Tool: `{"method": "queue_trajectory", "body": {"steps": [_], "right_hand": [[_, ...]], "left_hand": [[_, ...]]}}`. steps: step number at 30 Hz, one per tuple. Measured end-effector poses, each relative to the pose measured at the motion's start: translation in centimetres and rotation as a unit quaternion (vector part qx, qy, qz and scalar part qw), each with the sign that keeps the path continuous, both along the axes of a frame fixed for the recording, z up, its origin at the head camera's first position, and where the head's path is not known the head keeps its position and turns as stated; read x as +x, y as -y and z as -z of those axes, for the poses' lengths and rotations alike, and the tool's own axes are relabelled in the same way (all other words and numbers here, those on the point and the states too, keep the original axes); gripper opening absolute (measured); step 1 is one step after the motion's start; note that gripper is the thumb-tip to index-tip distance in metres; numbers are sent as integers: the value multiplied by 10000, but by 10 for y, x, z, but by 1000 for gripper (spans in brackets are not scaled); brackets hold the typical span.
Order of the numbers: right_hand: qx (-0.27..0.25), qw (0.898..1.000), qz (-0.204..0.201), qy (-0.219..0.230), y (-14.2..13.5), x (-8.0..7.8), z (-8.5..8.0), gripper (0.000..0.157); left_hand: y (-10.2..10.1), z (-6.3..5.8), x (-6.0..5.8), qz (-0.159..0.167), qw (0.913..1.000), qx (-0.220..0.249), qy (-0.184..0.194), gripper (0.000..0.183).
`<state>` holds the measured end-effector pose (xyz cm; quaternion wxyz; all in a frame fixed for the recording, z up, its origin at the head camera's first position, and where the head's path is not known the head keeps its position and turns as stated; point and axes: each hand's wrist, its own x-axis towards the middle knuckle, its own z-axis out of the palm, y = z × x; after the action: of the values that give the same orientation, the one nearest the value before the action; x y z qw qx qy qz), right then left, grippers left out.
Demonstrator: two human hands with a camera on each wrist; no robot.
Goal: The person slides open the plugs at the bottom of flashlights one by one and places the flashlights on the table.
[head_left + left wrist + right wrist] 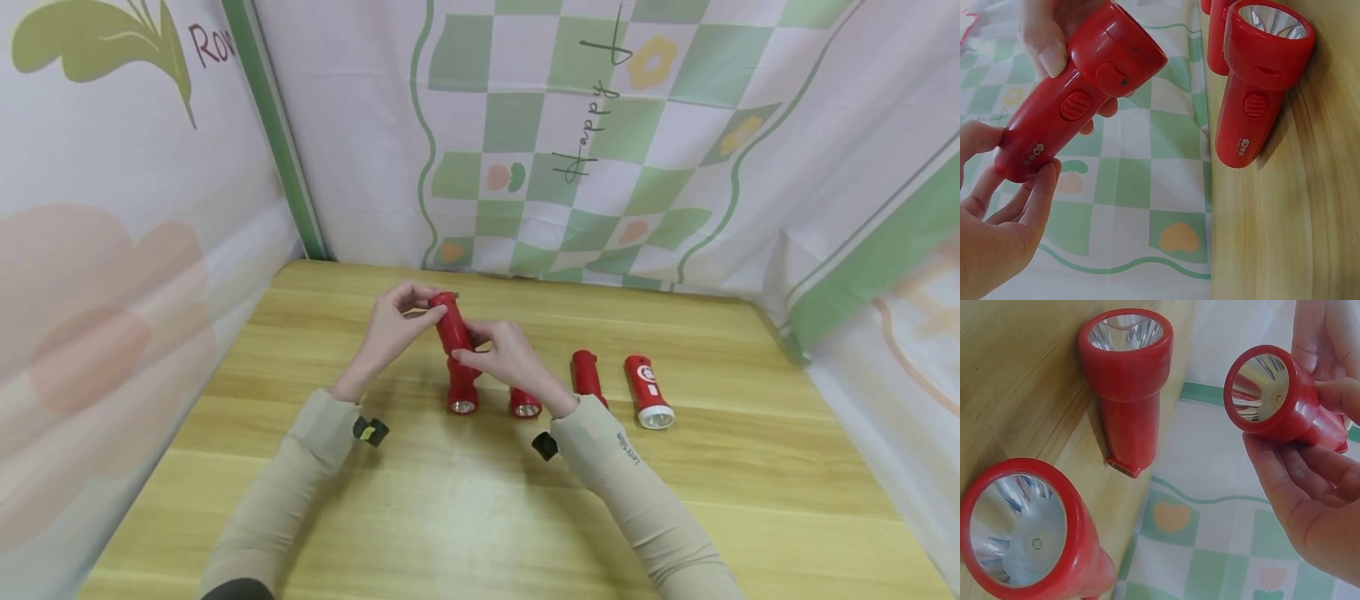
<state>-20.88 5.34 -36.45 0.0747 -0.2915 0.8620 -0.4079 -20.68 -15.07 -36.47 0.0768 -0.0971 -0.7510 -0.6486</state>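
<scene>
Both hands hold a red flashlight (452, 327) tilted above the table. My left hand (399, 327) pinches its tail end between thumb and fingers. My right hand (507, 357) grips the body close to the lamp head. An oval ridged switch and a small white logo show on the held flashlight (1054, 119) in the left wrist view; its lamp and reflector (1261, 389) face the right wrist camera. Just below it in the head view, another red flashlight (462, 400) lies on the table, partly hidden. A similar red flashlight (526, 404) is mostly covered by my right hand.
Right of my right forearm lies a red flashlight (587, 373), its lower end hidden by the sleeve. Farther right is a red flashlight with a white lamp rim (648, 393). The wooden table (465, 517) meets a patterned curtain (360, 167) at its back and sides.
</scene>
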Motion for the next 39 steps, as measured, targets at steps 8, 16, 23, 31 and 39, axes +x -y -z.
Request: {"method": "queue_trajectory", "body": {"steps": [8,16,23,31,39], "right_hand": [[17,10000,-46,80,-1,0,-1,40],[73,9999,-77,44,-2,-1,0,35],[85,9999,-98,29,-2,-1,2,32],[68,9999,-125,-8,-2,-2,3,31],[87,9999,-114,-27,-2,-3,4,29]], "left_hand": [[-1,-2,1,19,10000,-73,20,21],[0,-1,-1,46,9997,-210,66,21],[1,1,-2,119,9994,-311,69,20],[0,1,-2,123,9993,-339,55,21],[1,1,-3,143,9992,-359,115,23]]}}
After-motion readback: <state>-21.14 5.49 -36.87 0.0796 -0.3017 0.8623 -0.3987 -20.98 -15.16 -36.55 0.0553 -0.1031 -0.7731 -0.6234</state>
